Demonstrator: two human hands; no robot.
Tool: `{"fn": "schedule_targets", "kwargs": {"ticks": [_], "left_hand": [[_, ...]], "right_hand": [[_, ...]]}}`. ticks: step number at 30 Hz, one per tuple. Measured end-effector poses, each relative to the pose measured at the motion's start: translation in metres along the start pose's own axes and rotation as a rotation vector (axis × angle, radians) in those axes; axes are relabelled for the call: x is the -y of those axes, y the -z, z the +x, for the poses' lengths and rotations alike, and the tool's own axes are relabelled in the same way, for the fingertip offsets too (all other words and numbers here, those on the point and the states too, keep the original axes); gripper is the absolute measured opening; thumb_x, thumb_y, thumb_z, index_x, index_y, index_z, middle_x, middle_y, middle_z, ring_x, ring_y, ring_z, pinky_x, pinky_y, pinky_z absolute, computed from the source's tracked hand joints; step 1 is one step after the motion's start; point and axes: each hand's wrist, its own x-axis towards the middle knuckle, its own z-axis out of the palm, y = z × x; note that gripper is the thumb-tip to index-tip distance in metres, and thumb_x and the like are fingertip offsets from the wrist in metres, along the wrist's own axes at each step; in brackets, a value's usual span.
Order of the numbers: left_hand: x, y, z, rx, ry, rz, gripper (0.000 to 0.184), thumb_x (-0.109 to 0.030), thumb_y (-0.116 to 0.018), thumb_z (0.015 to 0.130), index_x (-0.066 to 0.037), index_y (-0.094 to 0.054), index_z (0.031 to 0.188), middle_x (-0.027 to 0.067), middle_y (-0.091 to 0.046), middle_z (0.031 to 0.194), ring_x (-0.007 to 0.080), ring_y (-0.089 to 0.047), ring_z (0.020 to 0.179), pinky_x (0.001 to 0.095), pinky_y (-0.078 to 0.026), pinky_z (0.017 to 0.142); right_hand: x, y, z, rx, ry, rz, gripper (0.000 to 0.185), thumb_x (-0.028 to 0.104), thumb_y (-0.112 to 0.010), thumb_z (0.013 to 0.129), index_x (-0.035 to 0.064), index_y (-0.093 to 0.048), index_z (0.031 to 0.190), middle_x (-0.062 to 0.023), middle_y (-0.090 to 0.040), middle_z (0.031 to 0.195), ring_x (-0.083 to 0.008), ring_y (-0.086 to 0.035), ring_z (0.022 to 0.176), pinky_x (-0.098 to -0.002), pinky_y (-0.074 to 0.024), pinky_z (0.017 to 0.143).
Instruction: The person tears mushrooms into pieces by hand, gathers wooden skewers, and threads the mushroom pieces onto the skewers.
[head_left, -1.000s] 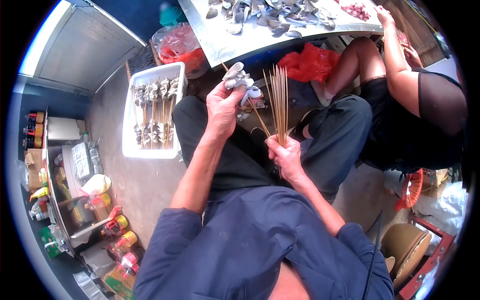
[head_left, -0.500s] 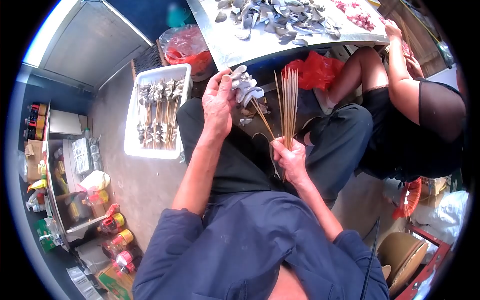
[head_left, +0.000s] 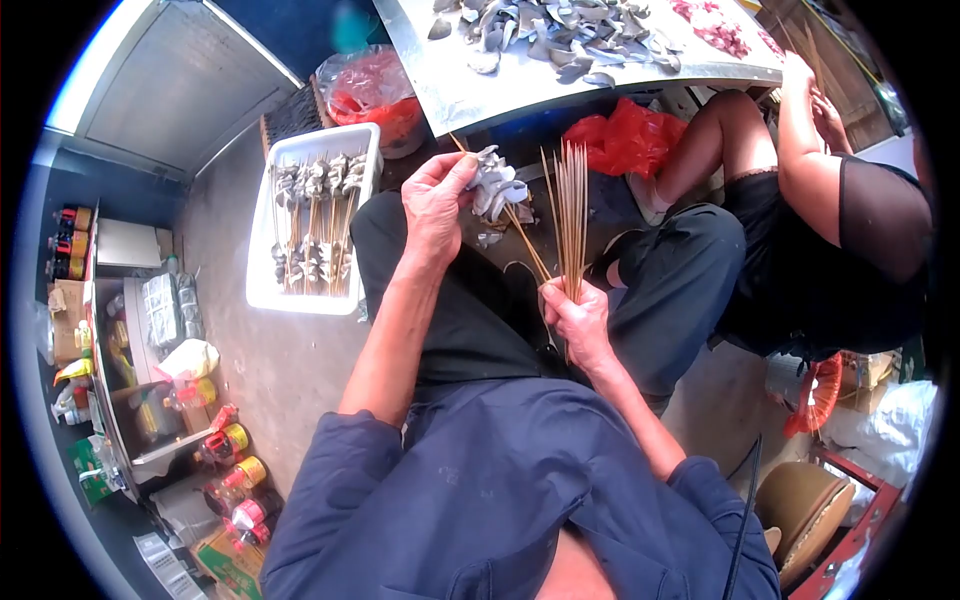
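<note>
In the head view, my left hand (head_left: pixel 432 205) pinches the upper end of a cluster of grey-white meat slices (head_left: pixel 494 186), folded onto a wooden skewer (head_left: pixel 527 240). The skewer's pointed tip shows above the thumb and slants down toward my right hand. My right hand (head_left: pixel 578 318) is closed round a bundle of bare wooden skewers (head_left: pixel 572 210), points upward, and the lower end of the loaded skewer meets the same grip. Left of my knees, a white tray (head_left: pixel 262 285) holds several filled skewers (head_left: pixel 318 225) in rows.
Ahead stands a metal-topped table (head_left: pixel 440 100) bearing loose grey slices (head_left: pixel 560 35) and red meat pieces (head_left: pixel 712 28). A red plastic bag (head_left: pixel 630 138) lies beneath it. On the right sits another person (head_left: pixel 810 240). Bottles (head_left: pixel 232 480) and a shelf line the left side.
The left thumb and fingers have shifted slightly down along the slices, and more of the skewer tip now shows above them. The slices look bunched closer together. My right hand stays nearly still.
</note>
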Motion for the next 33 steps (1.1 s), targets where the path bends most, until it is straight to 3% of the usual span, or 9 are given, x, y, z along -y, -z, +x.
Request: {"fn": "schedule_targets", "kwargs": {"ticks": [9,22,25,33], "left_hand": [[-0.002,0.011,0.004,-0.017,-0.004,0.076,0.013,-0.012,-0.069,0.089,-0.002,-0.067,0.097,0.002,-0.067,0.085,0.0078,-0.062,0.073,0.0216,-0.05,0.065],[0.002,0.012,0.008,0.071,-0.057,-0.06,0.017,-0.008,-0.062,0.093,-0.002,-0.057,0.108,0.0072,-0.067,0.095,0.0133,-0.066,0.083,0.027,-0.055,0.075],[0.002,0.009,0.008,0.009,-0.077,-0.146,0.014,-0.003,-0.064,0.09,0.0,-0.058,0.103,0.0072,-0.067,0.09,0.0103,-0.064,0.079,0.0232,-0.054,0.072],[0.0,0.006,0.007,-0.088,-0.074,-0.242,0.007,0.0,-0.062,0.089,0.001,-0.056,0.093,0.0108,-0.065,0.086,0.0178,-0.067,0.073,0.033,-0.059,0.068]], "right_hand": [[0.004,-0.004,0.002,0.024,0.004,-0.012,0.009,0.013,-0.065,0.09,0.0037,-0.065,0.087,0.0022,-0.056,0.061,-0.0039,-0.046,0.052,-0.0198,-0.0345,0.047],[0.007,-0.008,0.008,0.046,0.011,-0.063,0.011,0.013,-0.064,0.09,0.0034,-0.064,0.086,0.002,-0.056,0.061,-0.0038,-0.045,0.051,-0.0204,-0.0341,0.047],[0.007,-0.007,0.012,0.073,0.012,-0.066,0.011,0.014,-0.064,0.09,0.0035,-0.064,0.086,0.002,-0.056,0.061,-0.0039,-0.046,0.051,-0.0205,-0.0345,0.048],[0.013,-0.009,0.011,0.075,0.017,-0.118,0.011,0.014,-0.065,0.09,0.0029,-0.065,0.087,0.0021,-0.056,0.062,-0.0042,-0.048,0.053,-0.0204,-0.0357,0.049]]}}
